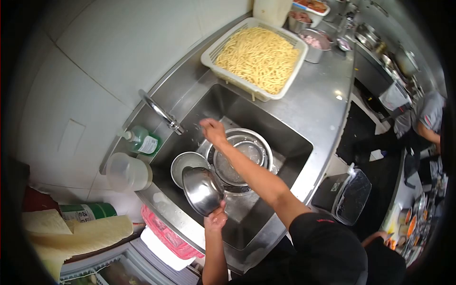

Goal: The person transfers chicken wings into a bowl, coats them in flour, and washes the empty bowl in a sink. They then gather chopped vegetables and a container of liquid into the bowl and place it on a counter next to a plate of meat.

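My left hand grips the rim of a shiny steel mixing bowl, which is tilted on its side above the sink. Near the curved faucet is my right hand, its fingers curled in and smeared by motion. Water drops show beside that hand. Under my right forearm, several round metal bowls sit nested in the sink with water in them. A smaller metal bowl lies behind the held one and is partly covered by it.
A white basket of noodles stands on the steel counter, with metal containers of food beyond it. Green soap bottle and plastic tub line the sink's left edge. A black bin and another person are at right.
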Available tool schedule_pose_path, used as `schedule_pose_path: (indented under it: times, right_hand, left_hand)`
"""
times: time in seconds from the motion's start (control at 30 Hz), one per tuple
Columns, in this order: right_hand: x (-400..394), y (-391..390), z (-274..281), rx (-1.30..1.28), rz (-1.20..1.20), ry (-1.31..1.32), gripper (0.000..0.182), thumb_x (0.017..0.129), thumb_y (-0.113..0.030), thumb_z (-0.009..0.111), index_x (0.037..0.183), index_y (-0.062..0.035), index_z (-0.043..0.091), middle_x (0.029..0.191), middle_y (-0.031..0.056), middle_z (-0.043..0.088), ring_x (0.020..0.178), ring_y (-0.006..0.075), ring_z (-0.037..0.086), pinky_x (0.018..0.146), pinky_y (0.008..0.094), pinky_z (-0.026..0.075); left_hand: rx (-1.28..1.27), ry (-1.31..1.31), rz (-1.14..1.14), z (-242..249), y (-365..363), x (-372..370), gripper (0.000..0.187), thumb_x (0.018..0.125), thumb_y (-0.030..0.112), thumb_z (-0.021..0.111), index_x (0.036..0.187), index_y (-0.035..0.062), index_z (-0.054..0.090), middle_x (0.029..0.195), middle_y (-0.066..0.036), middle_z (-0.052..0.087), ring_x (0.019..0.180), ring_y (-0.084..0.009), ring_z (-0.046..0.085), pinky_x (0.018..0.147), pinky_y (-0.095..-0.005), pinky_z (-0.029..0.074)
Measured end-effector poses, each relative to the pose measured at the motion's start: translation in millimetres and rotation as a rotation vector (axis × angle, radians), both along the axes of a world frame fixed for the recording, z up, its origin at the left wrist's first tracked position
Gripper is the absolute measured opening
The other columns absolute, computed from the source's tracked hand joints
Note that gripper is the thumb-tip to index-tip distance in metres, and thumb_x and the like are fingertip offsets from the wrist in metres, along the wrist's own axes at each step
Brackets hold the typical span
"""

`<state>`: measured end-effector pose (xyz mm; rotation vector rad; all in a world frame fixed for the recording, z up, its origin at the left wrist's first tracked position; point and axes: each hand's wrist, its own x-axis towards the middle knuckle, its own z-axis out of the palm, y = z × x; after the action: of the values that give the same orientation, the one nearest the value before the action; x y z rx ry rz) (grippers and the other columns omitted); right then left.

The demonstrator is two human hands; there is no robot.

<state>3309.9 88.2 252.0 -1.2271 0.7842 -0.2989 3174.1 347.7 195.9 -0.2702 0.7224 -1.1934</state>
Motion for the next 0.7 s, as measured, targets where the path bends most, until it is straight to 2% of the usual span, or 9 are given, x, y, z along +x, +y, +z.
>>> schedule_pose_path:
  times: [0.07, 0.17, 0.23, 0.3, 0.37, 0.53, 0.6, 0.63, 0.7]
  right_hand:
    - [-51, 13, -51, -0.534, -0.220, 0.105, 0.032, 0.086, -0.031, 0.051, 0.078, -0.0023, 0.062, 0.070, 0.0092, 0.060, 0.061, 0.0152, 0.054, 0.060, 0.0307, 0.043]
    - [-152, 53, -13, -0.349, -0.135, 0.310, 0.020, 0.077, -0.021, 0.050, 0.072, -0.0039, 0.060, 0.072, 0.0165, 0.061, 0.068, 0.0268, 0.059, 0.064, 0.0370, 0.045]
    - [-199, 85, -22, -0.424, -0.213, 0.173, 0.014, 0.077, -0.008, 0.052, 0.065, -0.0042, 0.058, 0.058, 0.0011, 0.053, 0.057, 0.0073, 0.048, 0.054, 0.0259, 0.040]
    - [-242, 115, -20, -0.337, -0.246, -0.035, 0.014, 0.069, 0.002, 0.049, 0.058, -0.0054, 0.054, 0.053, -0.0011, 0.050, 0.055, 0.0060, 0.046, 0.051, 0.0231, 0.038]
    - [-288, 142, -8, -0.552, -0.297, -0.131, 0.012, 0.063, 0.003, 0.047, 0.056, -0.0054, 0.052, 0.053, 0.0012, 0.050, 0.054, 0.0085, 0.047, 0.051, 0.0251, 0.039]
    - [-390, 217, -8, -0.658, -0.362, 0.282, 0.018, 0.067, -0.007, 0.042, 0.051, -0.0035, 0.049, 0.050, 0.0087, 0.050, 0.051, 0.0149, 0.052, 0.051, 0.0278, 0.042]
    - [-449, 247, 6, -0.553, -0.223, 0.254, 0.020, 0.070, -0.014, 0.044, 0.055, -0.0055, 0.054, 0.052, 0.0111, 0.053, 0.052, 0.0211, 0.055, 0.051, 0.0344, 0.043]
    - [-475, 265, -4, -0.472, -0.145, 0.268, 0.023, 0.073, -0.021, 0.046, 0.059, -0.0079, 0.059, 0.054, 0.0134, 0.055, 0.054, 0.0268, 0.057, 0.052, 0.0403, 0.043]
    - [-526, 302, -21, -0.288, -0.153, 0.268, 0.023, 0.075, -0.022, 0.045, 0.066, -0.0095, 0.062, 0.059, 0.0116, 0.058, 0.055, 0.0261, 0.058, 0.056, 0.0384, 0.045]
  left_hand:
    - [-0.065, -0.199, -0.011, 7, 17, -14, 0.042, 0.087, 0.031, 0.045, 0.108, -0.0051, 0.050, 0.074, -0.023, 0.056, 0.037, -0.0101, 0.041, 0.035, -0.0236, 0.036]
    - [-0.100, -0.268, -0.048, 25, 25, -25, 0.041, 0.088, 0.027, 0.045, 0.100, -0.0126, 0.047, 0.067, -0.021, 0.054, 0.034, -0.0093, 0.038, 0.032, -0.0215, 0.031]
    - [0.057, 0.055, -0.140, 33, 30, -26, 0.031, 0.087, 0.017, 0.044, 0.086, -0.0138, 0.045, 0.067, -0.019, 0.052, 0.034, -0.0095, 0.038, 0.030, -0.0201, 0.027]
    - [-0.051, -0.319, -0.078, 14, 49, -44, 0.028, 0.087, 0.013, 0.042, 0.088, -0.0149, 0.044, 0.073, -0.022, 0.053, 0.035, -0.0096, 0.041, 0.030, -0.0208, 0.029]
    - [0.173, -0.298, -0.159, 36, 54, -57, 0.028, 0.087, 0.015, 0.043, 0.089, -0.0125, 0.046, 0.068, -0.019, 0.053, 0.033, -0.0097, 0.040, 0.028, -0.0216, 0.029]
    - [0.441, -1.038, -0.576, 92, 83, -98, 0.015, 0.081, 0.011, 0.046, 0.087, -0.0015, 0.053, 0.063, -0.011, 0.056, 0.031, -0.0088, 0.039, 0.025, -0.0195, 0.034]
    - [0.578, -1.365, -0.455, 76, 84, -125, 0.023, 0.076, 0.007, 0.047, 0.098, 0.0042, 0.050, 0.065, -0.010, 0.056, 0.031, -0.0135, 0.041, 0.025, -0.0196, 0.034]
    - [0.474, -1.520, -0.716, 110, 95, -138, 0.037, 0.069, 0.000, 0.049, 0.105, 0.0066, 0.047, 0.067, -0.007, 0.055, 0.037, -0.0159, 0.045, 0.028, -0.0224, 0.037]
    - [0.473, -1.718, -0.613, 88, 98, -177, 0.045, 0.061, -0.005, 0.050, 0.104, 0.0057, 0.049, 0.069, -0.003, 0.053, 0.047, -0.0153, 0.050, 0.033, -0.0270, 0.040]
